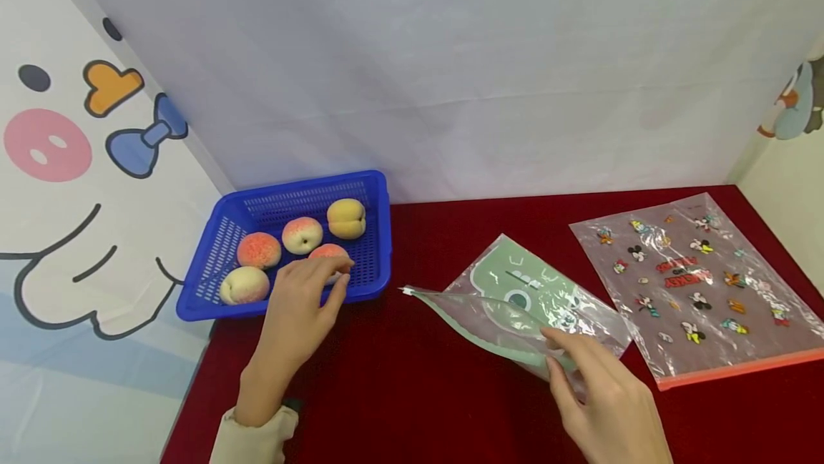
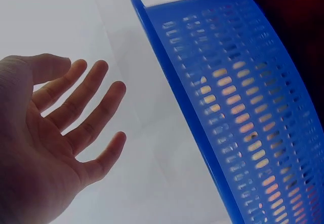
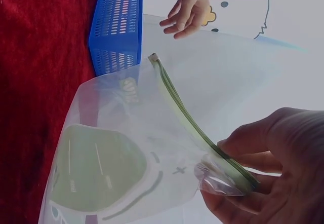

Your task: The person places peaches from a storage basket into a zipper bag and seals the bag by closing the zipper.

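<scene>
My left hand (image 1: 297,317) hovers over the front edge of the blue plastic basket (image 1: 385,249), fingers loosely bent with nothing in them. In the left wrist view the left hand (image 2: 53,143) has its fingers spread, apart from the basket wall (image 2: 202,57). Inside the basket lie several peaches (image 1: 302,235), some pinkish red, others pale yellow; one is partly hidden behind the left hand. My right hand (image 1: 601,396) pinches the green-edged mouth of a clear zip bag (image 1: 479,271) with a green print. In the right wrist view the bag's mouth (image 3: 187,113) curves away from the thumb.
A second clear zip bag (image 1: 695,292) with small cartoon figures and a red-orange zip edge lies flat at the right. Dark red cloth (image 1: 399,392) covers the table. A white sheet (image 1: 450,78) rises behind it, and a cartoon-printed panel (image 1: 129,235) stands at the left.
</scene>
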